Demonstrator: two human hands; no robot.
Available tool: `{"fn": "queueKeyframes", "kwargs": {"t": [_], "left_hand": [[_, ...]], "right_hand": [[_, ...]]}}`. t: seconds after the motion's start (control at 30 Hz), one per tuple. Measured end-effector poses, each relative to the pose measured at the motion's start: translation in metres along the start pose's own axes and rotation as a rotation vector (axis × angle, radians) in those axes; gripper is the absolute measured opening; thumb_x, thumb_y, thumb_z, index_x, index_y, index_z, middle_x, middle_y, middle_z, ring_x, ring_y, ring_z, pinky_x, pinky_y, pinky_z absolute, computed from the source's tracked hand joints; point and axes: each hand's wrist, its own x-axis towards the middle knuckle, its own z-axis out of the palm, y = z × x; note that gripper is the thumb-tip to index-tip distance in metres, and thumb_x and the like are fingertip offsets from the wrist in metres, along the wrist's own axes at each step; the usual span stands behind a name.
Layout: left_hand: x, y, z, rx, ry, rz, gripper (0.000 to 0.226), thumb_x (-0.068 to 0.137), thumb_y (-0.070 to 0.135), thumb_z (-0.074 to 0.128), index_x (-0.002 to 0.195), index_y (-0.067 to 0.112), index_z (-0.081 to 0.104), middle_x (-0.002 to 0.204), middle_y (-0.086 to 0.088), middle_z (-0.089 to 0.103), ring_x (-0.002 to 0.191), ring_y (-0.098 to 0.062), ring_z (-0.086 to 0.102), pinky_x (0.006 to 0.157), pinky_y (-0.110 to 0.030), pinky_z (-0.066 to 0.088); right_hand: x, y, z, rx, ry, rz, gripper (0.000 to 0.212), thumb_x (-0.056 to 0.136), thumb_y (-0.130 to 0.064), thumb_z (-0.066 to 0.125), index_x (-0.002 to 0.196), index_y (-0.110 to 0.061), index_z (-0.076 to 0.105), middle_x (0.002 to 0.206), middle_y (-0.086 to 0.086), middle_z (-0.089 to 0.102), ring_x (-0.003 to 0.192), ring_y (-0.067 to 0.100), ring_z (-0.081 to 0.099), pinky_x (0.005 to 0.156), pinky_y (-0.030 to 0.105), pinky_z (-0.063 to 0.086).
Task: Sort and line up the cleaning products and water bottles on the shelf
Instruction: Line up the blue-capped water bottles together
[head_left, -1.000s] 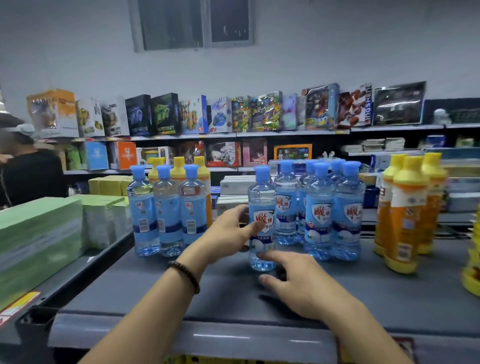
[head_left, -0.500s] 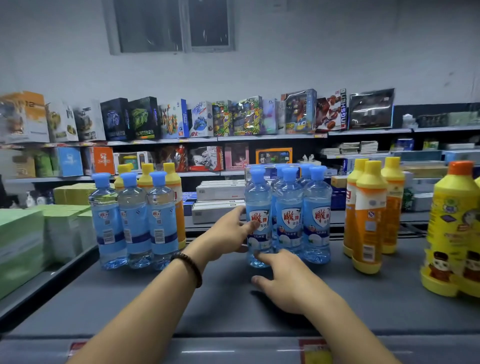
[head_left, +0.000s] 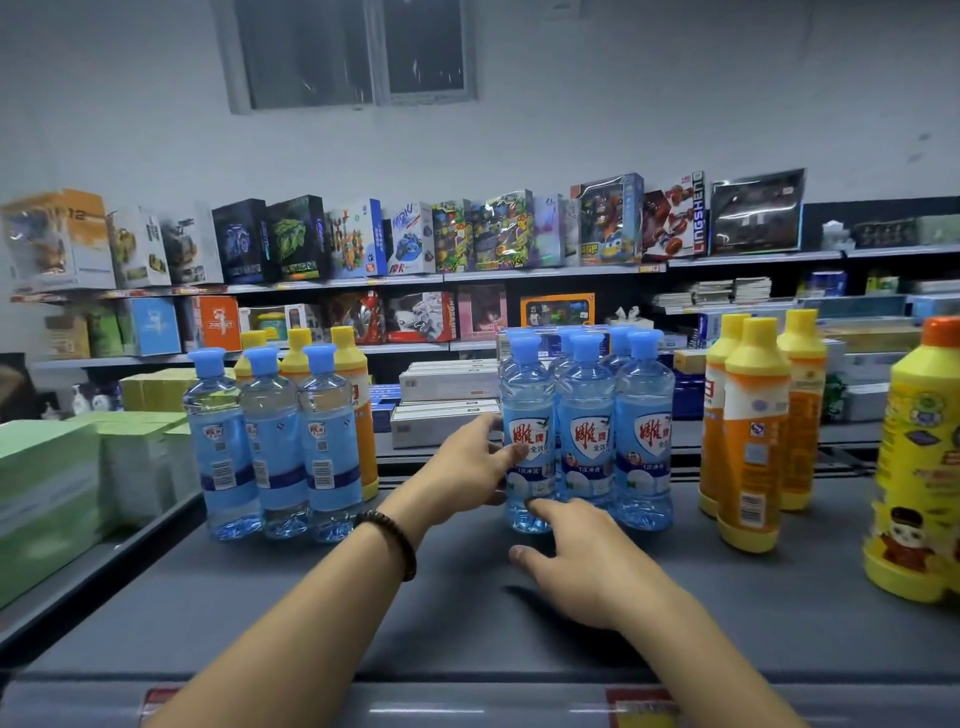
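Several clear blue bottles with blue caps stand grouped at the middle of the grey shelf (head_left: 363, 613). My left hand (head_left: 462, 467) grips the front-left blue bottle (head_left: 527, 400) of this group, thumb across its label. My right hand (head_left: 582, 566) lies low on the shelf, its index fingertip touching that bottle's base. Three more blue bottles (head_left: 270, 431) stand in a row to the left, with yellow-capped orange bottles (head_left: 353, 374) behind them. Three orange bottles (head_left: 753, 441) stand to the right.
A large yellow bottle with an orange cap (head_left: 919, 467) stands at the far right edge. Green packs (head_left: 47, 483) are stacked on the lower shelf to the left. White boxes (head_left: 447, 395) and shelves of toy boxes lie behind.
The held blue bottle has slid right, from ahead of the middle group to flush against its front row. Both hands moved with it, and my view has shifted right.
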Motion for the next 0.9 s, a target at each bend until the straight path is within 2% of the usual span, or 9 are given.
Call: {"fn": "queueKeyframes", "kwargs": {"t": [0.07,0.13,0.2,0.23,0.37,0.5,0.63,0.77,0.9], "left_hand": [[-0.006,-0.004,-0.006,0.205,0.027,0.021,0.032,0.109,0.026,0.060,0.140,0.024,0.057,0.122,-0.002,0.071,0.105,-0.019,0.071,0.092,-0.041,0.064],[-0.018,-0.010,-0.020,0.466,0.047,0.025,0.028,0.108,0.024,0.062,0.135,0.022,0.066,0.129,-0.003,0.072,0.107,-0.018,0.068,0.098,-0.038,0.060],[-0.037,-0.018,-0.039,0.614,0.051,-0.017,0.024,0.106,0.029,0.066,0.128,0.024,0.073,0.129,-0.002,0.072,0.112,-0.019,0.068,0.100,-0.038,0.058],[-0.046,-0.024,-0.049,0.640,0.063,-0.050,0.022,0.105,0.032,0.067,0.124,0.026,0.075,0.127,-0.001,0.073,0.112,-0.019,0.068,0.100,-0.039,0.059],[-0.076,-0.050,-0.086,0.672,0.204,-0.171,0.014,0.101,0.042,0.070,0.111,0.033,0.074,0.117,0.003,0.070,0.107,-0.019,0.067,0.096,-0.042,0.060],[-0.095,-0.078,-0.111,0.693,0.344,-0.255,0.012,0.098,0.047,0.071,0.103,0.037,0.068,0.108,0.007,0.071,0.100,-0.018,0.067,0.089,-0.044,0.062],[-0.104,-0.096,-0.117,0.728,0.383,-0.275,0.011,0.101,0.045,0.066,0.108,0.036,0.067,0.112,0.004,0.069,0.105,-0.022,0.066,0.089,-0.041,0.059],[-0.104,-0.110,-0.121,0.810,0.327,-0.306,0.015,0.107,0.035,0.056,0.115,0.025,0.064,0.120,-0.003,0.067,0.110,-0.025,0.062,0.086,-0.037,0.051],[-0.104,-0.115,-0.123,0.851,0.344,-0.321,0.018,0.108,0.034,0.053,0.118,0.023,0.062,0.122,-0.007,0.067,0.117,-0.031,0.062,0.086,-0.038,0.050]], "right_hand": [[0.002,-0.003,-0.001,0.021,0.042,-0.023,0.059,0.101,-0.048,0.065,0.155,-0.029,0.050,0.152,-0.001,0.053,0.141,0.018,0.050,0.116,0.035,0.043],[0.006,-0.010,-0.001,0.092,0.079,-0.036,0.044,0.100,-0.048,0.067,0.141,-0.032,0.063,0.130,-0.007,0.066,0.114,0.009,0.065,0.097,0.029,0.055],[0.013,-0.022,0.002,0.130,0.062,-0.051,0.036,0.098,-0.050,0.068,0.131,-0.034,0.068,0.111,-0.013,0.069,0.095,0.002,0.066,0.077,0.022,0.056],[0.017,-0.029,0.004,0.137,0.045,-0.065,0.036,0.098,-0.050,0.069,0.130,-0.035,0.068,0.108,-0.014,0.070,0.093,0.002,0.066,0.073,0.020,0.054],[0.043,-0.067,0.019,0.114,-0.032,-0.106,0.044,0.096,-0.053,0.070,0.134,-0.031,0.065,0.119,-0.008,0.072,0.105,0.011,0.068,0.090,0.033,0.057],[0.069,-0.102,0.040,0.116,-0.085,-0.121,0.055,0.094,-0.050,0.073,0.141,-0.023,0.060,0.134,-0.001,0.067,0.122,0.019,0.063,0.099,0.033,0.051],[0.085,-0.127,0.062,0.171,-0.119,-0.100,0.052,0.092,-0.043,0.078,0.134,-0.018,0.057,0.132,0.002,0.064,0.110,0.019,0.060,0.088,0.031,0.048],[0.096,-0.140,0.079,0.192,-0.133,-0.101,0.037,0.091,-0.037,0.079,0.115,-0.022,0.056,0.130,0.005,0.067,0.117,0.025,0.065,0.082,0.029,0.046],[0.110,-0.145,0.095,0.238,-0.123,-0.106,0.057,0.085,-0.038,0.085,0.130,-0.019,0.056,0.129,0.002,0.069,0.118,0.023,0.066,0.086,0.030,0.051]]}}
